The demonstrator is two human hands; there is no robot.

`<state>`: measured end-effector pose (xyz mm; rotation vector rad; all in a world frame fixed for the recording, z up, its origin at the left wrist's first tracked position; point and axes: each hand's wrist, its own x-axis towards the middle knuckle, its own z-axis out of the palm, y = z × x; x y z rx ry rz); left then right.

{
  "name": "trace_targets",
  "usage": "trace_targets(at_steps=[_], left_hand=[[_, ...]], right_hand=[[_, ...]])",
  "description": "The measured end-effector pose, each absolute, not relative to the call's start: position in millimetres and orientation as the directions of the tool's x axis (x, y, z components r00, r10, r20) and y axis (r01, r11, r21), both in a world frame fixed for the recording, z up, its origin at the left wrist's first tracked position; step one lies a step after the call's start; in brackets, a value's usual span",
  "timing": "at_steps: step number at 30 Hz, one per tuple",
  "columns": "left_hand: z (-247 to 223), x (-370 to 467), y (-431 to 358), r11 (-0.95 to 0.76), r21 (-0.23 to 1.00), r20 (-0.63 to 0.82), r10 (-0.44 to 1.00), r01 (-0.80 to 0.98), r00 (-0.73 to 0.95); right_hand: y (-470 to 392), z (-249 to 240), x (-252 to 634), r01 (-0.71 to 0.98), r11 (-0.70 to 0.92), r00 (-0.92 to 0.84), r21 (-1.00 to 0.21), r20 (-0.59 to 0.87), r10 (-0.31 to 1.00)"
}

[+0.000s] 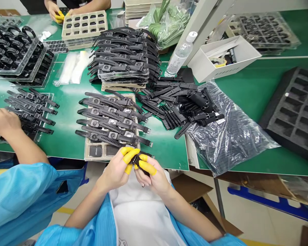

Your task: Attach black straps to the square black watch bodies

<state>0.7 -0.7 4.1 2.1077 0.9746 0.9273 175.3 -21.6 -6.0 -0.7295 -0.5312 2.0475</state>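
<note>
My left hand [117, 168] and my right hand [154, 173], both with yellow finger cots, meet at the table's front edge. Between their fingertips they pinch a small black smartwatch [135, 160]; the fingers hide much of it and its strap. Just beyond lies a beige tray [86, 152] with rows of smartwatches [112, 122], backs up and black straps laid out sideways. In its front left compartment sits a watch body without a visible strap [95, 151]. To the right of the tray, loose black watch straps [169, 114] are heaped, partly on a clear plastic bag [228, 140].
Stacked trays of strapped watches [123, 51] stand behind, beside a water bottle [181, 54] and a white box [226, 61]. A black foam tray [294, 112] lies right. A co-worker's hand [5, 119] is at left; another person's gloved fingers [59, 16] are across the table.
</note>
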Motion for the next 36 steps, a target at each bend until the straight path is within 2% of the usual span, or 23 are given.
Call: trace_targets(at_steps=[4,8,13,19,23,25,30,34,36], left_hand=[[14.9,-5.1,3.7,-0.503,0.796,0.266,0.790,0.336,0.553],[20.8,-9.3,7.5,-0.565,0.708,0.268,0.770,0.425,0.579],[28.1,-13.0,11.1,-0.578,0.657,0.194,0.750,0.484,0.632],[31.5,-15.7,8.7,-0.610,0.631,0.196,0.723,0.480,0.662],[31.1,-15.0,7.2,-0.614,0.579,0.164,0.732,0.536,0.661],[29.8,-15.1,7.2,-0.609,0.598,0.166,0.730,0.521,0.663],[20.8,-19.1,6.3,-0.555,0.741,0.231,0.740,0.379,0.632],[8.6,-25.0,3.1,-0.442,0.829,0.241,0.835,0.343,0.495],[2.3,-25.4,0.2,-0.435,0.857,0.310,0.863,0.275,0.398]], right_hand=[[-21.7,-3.7,176.1,-0.573,-0.553,-0.458,-0.604,-0.324,0.828],[-22.7,-3.5,175.5,-0.522,-0.573,-0.464,-0.632,-0.353,0.812],[-23.3,-4.9,175.9,-0.451,-0.576,-0.471,-0.682,-0.367,0.802],[-24.3,-5.5,176.7,-0.466,-0.599,-0.512,-0.651,-0.353,0.783],[-23.7,-4.1,176.0,-0.455,-0.584,-0.506,-0.673,-0.344,0.791],[-23.8,-3.8,175.4,-0.449,-0.566,-0.507,-0.692,-0.324,0.799],[-24.0,-5.0,176.1,-0.437,-0.528,-0.487,-0.728,-0.302,0.819],[-21.5,-2.3,180.4,-0.384,-0.496,-0.496,-0.778,-0.279,0.822],[-20.1,0.7,181.6,-0.342,-0.472,-0.521,-0.812,-0.254,0.815]])
